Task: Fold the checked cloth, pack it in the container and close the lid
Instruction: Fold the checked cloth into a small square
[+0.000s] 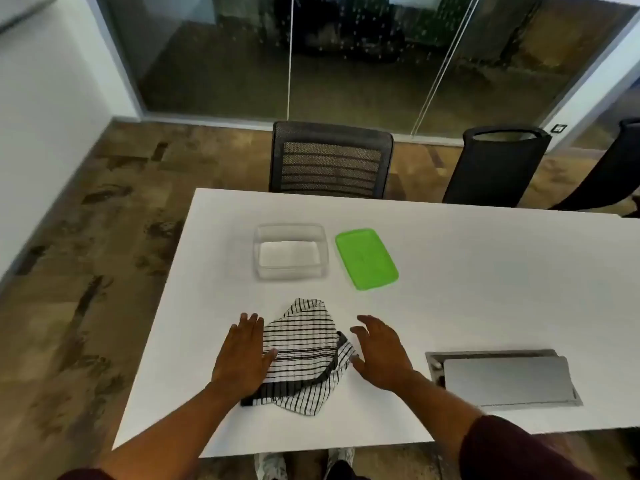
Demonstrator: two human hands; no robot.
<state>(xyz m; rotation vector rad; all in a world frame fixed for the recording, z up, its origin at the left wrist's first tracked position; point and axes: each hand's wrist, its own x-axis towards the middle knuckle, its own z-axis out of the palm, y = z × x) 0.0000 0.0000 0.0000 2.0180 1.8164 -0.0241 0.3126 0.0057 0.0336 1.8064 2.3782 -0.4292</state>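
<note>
White table [450, 271], chairs [330, 161] behind, glass wall [311, 53]; left hand [242, 358] flat on cloth [304, 355], right hand [381, 355] open beside it.

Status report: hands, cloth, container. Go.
Both hands open: left hand flat on the checked cloth, right hand beside it. Cloth rumpled, unfolded. Container empty, green lid off beside it. Nothing blocking.
</note>
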